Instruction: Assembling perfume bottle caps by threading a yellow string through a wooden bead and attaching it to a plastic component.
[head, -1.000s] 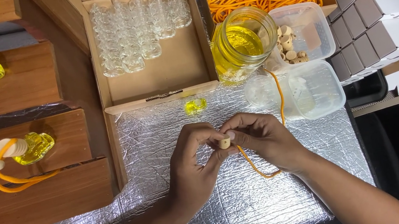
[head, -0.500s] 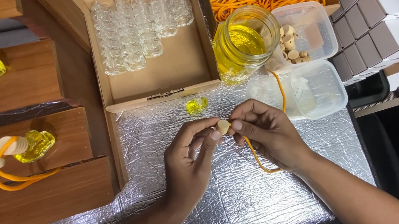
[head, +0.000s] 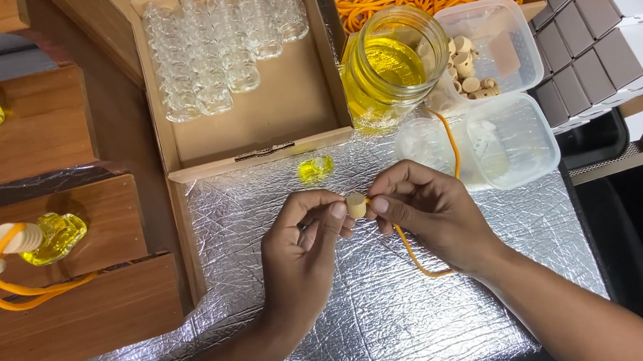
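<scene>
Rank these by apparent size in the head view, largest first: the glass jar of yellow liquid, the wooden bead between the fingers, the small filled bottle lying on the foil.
1. Glass jar
2. Small filled bottle
3. Wooden bead, smallest, though partly hidden by fingertips.

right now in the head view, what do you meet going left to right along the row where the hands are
finished bottle with orange cord → left hand → small wooden cap → right hand → clear plastic tub
</scene>
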